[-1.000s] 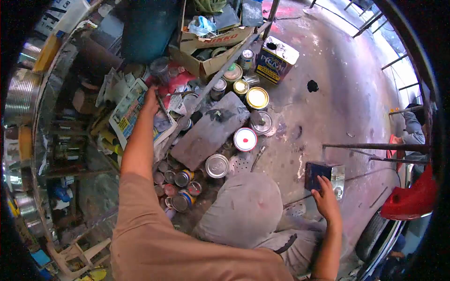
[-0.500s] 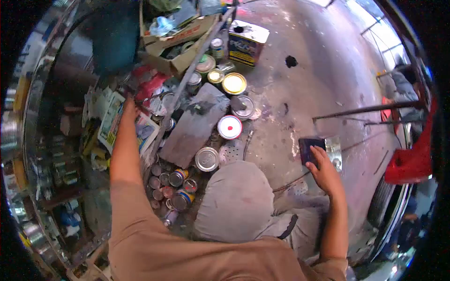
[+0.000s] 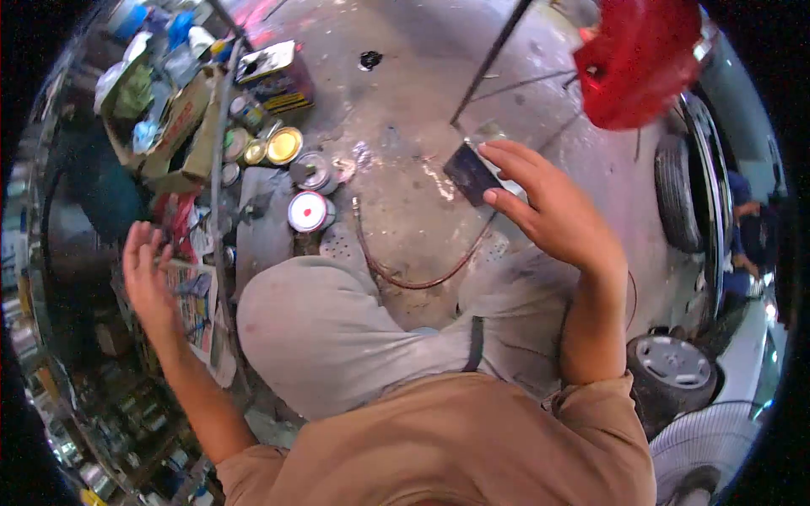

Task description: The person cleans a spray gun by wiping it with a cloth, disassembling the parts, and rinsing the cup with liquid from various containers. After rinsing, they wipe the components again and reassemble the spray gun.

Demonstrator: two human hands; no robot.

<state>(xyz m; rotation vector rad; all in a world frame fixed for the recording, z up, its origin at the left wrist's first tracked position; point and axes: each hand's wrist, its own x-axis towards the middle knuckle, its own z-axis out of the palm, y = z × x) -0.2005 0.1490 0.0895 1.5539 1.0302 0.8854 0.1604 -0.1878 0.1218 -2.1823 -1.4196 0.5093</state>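
Note:
My left hand [image 3: 150,274] is open and holds nothing, its fingers apart, beside the newspapers [image 3: 196,308] on the left. On the other side, my right hand [image 3: 557,202] grips a dark flat rectangular piece [image 3: 469,172] by its edge, thumb on the near side and fingers on the far side. A shiny silvery surface [image 3: 489,132] shows just behind that piece; whether the two are joined I cannot make out. A white-topped paint can with a red dot [image 3: 307,212] stands beyond my knee.
Several open cans, one with yellow paint [image 3: 284,146], stand near a rectangular tin [image 3: 274,78]. A cardboard box [image 3: 181,126] holds rags. A hose [image 3: 413,287] curves between my feet. A red panel [image 3: 637,63], a tire [image 3: 677,194] and a fan [image 3: 709,447] are on the right.
My left hand has drawn back from the newspapers and spread its fingers. The right hand has lifted closer with the dark piece. My view has turned to the right.

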